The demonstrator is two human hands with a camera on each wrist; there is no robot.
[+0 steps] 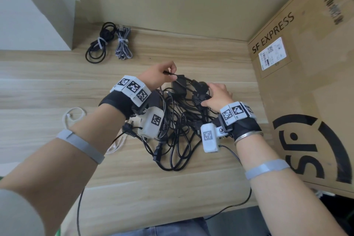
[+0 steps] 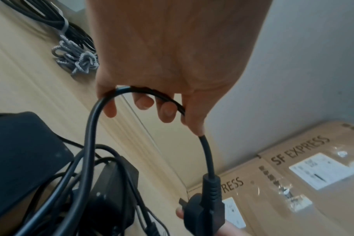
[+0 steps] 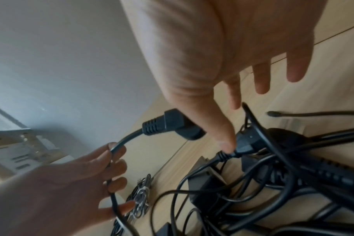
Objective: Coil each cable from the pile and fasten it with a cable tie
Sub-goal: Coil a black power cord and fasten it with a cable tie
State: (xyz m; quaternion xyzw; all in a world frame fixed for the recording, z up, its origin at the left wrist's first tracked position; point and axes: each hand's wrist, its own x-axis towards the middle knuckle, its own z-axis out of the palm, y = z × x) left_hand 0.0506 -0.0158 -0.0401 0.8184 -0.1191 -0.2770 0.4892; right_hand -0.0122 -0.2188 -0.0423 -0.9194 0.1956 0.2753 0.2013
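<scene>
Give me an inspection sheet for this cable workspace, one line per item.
Surface: light wood-grain table.
Job's things: tangled black cable pile at centre; black coiled cable and grey braided coiled cable, each tied, at the back left.
Clutter: white cord beside the left forearm.
Grippers: left hand grips a black power cord near its plug; right hand, fingers straight, touches the pile.
Cables: thin black wire trails off the table's front edge.
Surroundings: SF Express cardboard box on the right; wall behind.
</scene>
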